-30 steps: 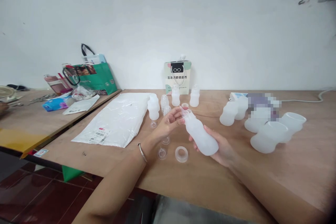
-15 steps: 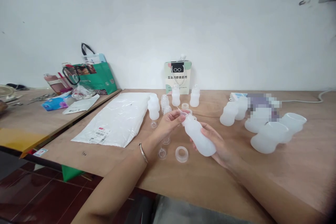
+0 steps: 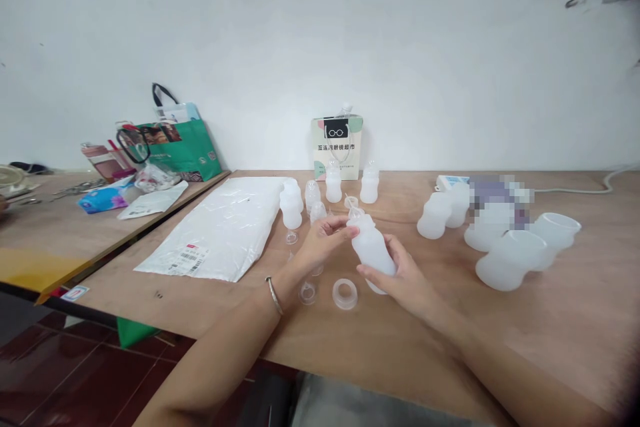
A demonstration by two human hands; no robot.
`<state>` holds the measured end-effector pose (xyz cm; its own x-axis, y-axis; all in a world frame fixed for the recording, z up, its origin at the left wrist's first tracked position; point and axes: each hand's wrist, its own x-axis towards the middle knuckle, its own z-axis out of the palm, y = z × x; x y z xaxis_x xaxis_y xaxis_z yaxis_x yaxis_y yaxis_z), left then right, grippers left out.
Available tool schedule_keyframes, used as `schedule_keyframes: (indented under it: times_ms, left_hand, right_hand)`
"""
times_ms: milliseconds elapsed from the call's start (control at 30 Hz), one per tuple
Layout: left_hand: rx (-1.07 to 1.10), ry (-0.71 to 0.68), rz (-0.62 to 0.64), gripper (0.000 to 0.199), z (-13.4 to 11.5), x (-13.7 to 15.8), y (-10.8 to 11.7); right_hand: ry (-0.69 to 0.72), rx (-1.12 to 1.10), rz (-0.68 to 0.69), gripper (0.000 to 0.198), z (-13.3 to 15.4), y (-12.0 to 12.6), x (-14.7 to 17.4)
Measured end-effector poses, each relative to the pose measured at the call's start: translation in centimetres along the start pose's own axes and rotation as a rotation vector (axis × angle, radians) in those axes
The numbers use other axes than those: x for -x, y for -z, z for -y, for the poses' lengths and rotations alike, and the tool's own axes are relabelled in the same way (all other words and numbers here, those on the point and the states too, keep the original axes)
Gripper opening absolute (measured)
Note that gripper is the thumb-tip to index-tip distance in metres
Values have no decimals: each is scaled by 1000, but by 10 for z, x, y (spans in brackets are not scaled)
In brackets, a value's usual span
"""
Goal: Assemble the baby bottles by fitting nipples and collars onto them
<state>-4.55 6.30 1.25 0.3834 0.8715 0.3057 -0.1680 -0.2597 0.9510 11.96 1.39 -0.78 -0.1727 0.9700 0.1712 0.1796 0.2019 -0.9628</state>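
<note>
A frosted white baby bottle (image 3: 373, 252) tilts to the left above the table, with a clear teat (image 3: 355, 213) standing at its neck. My right hand (image 3: 405, 280) is closed round the bottle's lower body. Thumb and fingers of my left hand (image 3: 325, 241) grip the neck just below the teat; some of those fingers are hidden behind it. Below the hands lie a translucent collar ring (image 3: 345, 305) and a clear teat (image 3: 307, 293). Another teat (image 3: 291, 237) lies farther back, near a standing bottle (image 3: 291, 203).
Several open bottles (image 3: 505, 270) stand to the right. Two capped bottles (image 3: 370, 183) are in front of a paper bag (image 3: 337, 147) by the wall. A white plastic mailer (image 3: 220, 227) covers the left part of the table. Clear caps (image 3: 313, 195) stand mid-table.
My left hand has moved from the teat's tip down to the bottle's neck. My right thumb has shifted across the bottle's front, and the bottle has become more upright.
</note>
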Motion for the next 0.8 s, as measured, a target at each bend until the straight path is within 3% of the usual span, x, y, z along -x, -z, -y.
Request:
schedule_keyframes:
  times_ms: [167, 233, 300, 467, 567, 667, 800]
  left_hand:
    - [48, -15, 21, 34, 5, 1, -1]
    - [50, -23, 39, 35, 5, 1, -2]
    - [46, -21, 33, 35, 3, 1, -4]
    - [-3, -28, -27, 35, -3, 2, -6]
    - [-14, -1, -11, 33, -4, 3, -5]
    - [25, -10, 36, 37, -4, 4, -4]
    - [109, -7, 141, 48, 0, 5, -4]
  right_hand:
    - [-146, -505, 422, 33, 8, 11, 1]
    - [-158, -570, 490, 35, 8, 12, 0]
    - [-145, -490, 424, 36, 6, 10, -1]
    - [75, 59, 20, 45, 2, 0, -3]
    - [104, 119, 12, 47, 3, 0, -3]
    - [-37, -76, 165, 40, 7, 2, -1]
    - [-194, -493, 515, 42, 5, 9, 2]
